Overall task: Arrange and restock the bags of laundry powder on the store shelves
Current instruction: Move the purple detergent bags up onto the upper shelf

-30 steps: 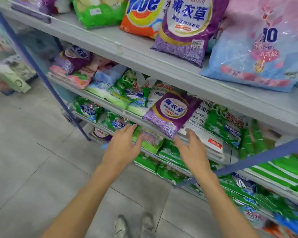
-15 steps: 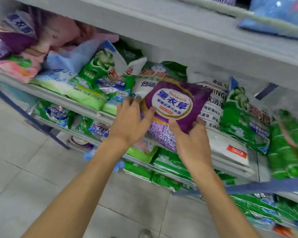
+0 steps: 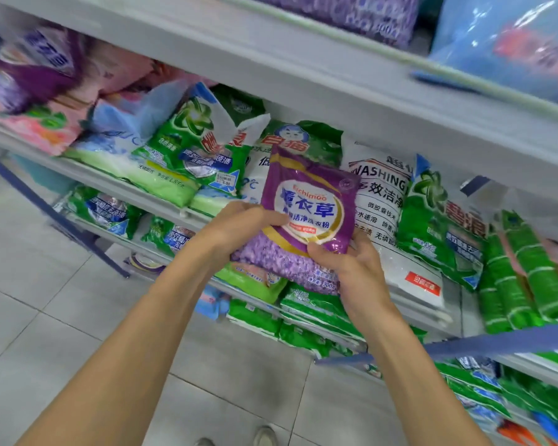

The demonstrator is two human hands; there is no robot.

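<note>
Purple bag (image 3: 310, 217) of laundry powder was found gripped in both hands in front of the middle shelf (image 3: 116, 185), with its printed face towards the camera and its top tilted back towards the stock. The left hand (image 3: 239, 226) grasped the bag's left edge, with the thumb laid across the front beside the label and the fingers curled round behind, out of sight. The right hand (image 3: 351, 268) pinched the lower right corner, with the thumb pressed on the front and the fingers (image 3: 358, 244) wrapped round the side edge.

One second earlier both hands were spread open below the bag's lower edge and clear of it, and the bag lay flatter on the pile. Half a second earlier the fingertips had reached its lower corners. At inspection the grip was complete and the bag stood steeper, its top edge raised well above the fingers.

Just beyond the right fingers lay a white bag (image 3: 387, 201) marked WASHING; whether they touched it could not be told. Behind the held bag, above both thumbs, a white-and-green bag (image 3: 303, 136) showed. Green bags (image 3: 190, 156) lay to the left of the left fingers. The upper shelf (image 3: 303, 69) ran overhead. Grey floor tiles (image 3: 45, 317) lay beneath the forearms.
</note>
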